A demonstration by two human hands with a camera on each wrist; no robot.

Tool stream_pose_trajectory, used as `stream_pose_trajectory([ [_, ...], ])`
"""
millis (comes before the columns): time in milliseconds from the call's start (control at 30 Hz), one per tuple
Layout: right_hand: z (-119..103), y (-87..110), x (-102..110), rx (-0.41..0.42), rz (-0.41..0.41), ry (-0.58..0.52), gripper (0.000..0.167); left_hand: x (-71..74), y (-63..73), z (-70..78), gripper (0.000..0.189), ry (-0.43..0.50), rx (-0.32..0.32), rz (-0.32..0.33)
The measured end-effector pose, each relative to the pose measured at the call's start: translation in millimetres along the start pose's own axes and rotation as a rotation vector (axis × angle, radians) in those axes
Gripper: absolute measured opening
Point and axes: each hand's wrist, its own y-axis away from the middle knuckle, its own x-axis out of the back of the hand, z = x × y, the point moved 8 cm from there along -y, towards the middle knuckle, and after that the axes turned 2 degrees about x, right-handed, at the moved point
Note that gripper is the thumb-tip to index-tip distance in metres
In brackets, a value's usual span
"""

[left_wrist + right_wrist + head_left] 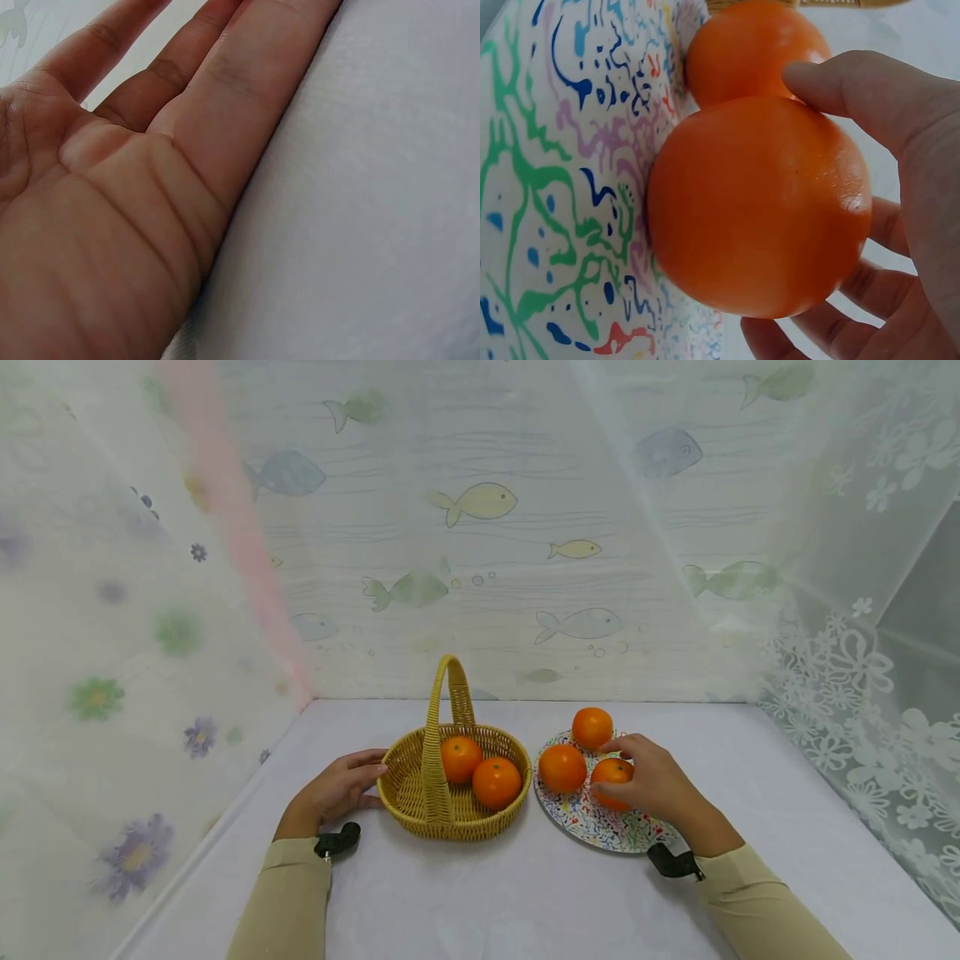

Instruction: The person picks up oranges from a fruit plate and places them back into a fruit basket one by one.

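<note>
In the head view, my left hand (348,787) touches the left side of a yellow wicker basket (408,817) with its fingers. The left wrist view shows that palm (112,217) with fingers extended. Two oranges (497,783) lie inside the basket, right of its handle. My right hand (660,781) is curled round the nearest orange (757,210) on a round plate with a colourful pattern (577,828); the orange still sits against the plate. Two more oranges lie beside it, one to the left (562,768) and one at the back (592,728).
The table has a white cloth (465,902). Sheer curtains with fish (480,502) hang behind it, and flower-patterned ones stand at the left (138,856) and right (862,668). The basket's tall handle (435,735) arches above its rim, close to the plate's left edge.
</note>
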Motion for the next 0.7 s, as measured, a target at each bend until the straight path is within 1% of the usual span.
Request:
stream_pose_trajectory([
  [233,9,-1.0,-3,-0.049,-0.035,0.000,0.064,-1.5,0.7,4.8,0.065,0.002,-0.002,0.000],
  [333,11,-1.7,-5,-0.061,-0.046,-0.008,0.064,-1.8,1.0,5.8,0.065,-0.008,-0.010,-0.015],
  [500,14,-1.9,-7,-0.070,-0.049,-0.031,0.062,0.1,0.6,2.8,0.064,-0.011,-0.020,-0.038],
  [700,17,-1.5,-9,-0.090,-0.051,-0.045,0.064,1.3,-0.5,-1.2,0.066,-0.005,-0.015,-0.036],
])
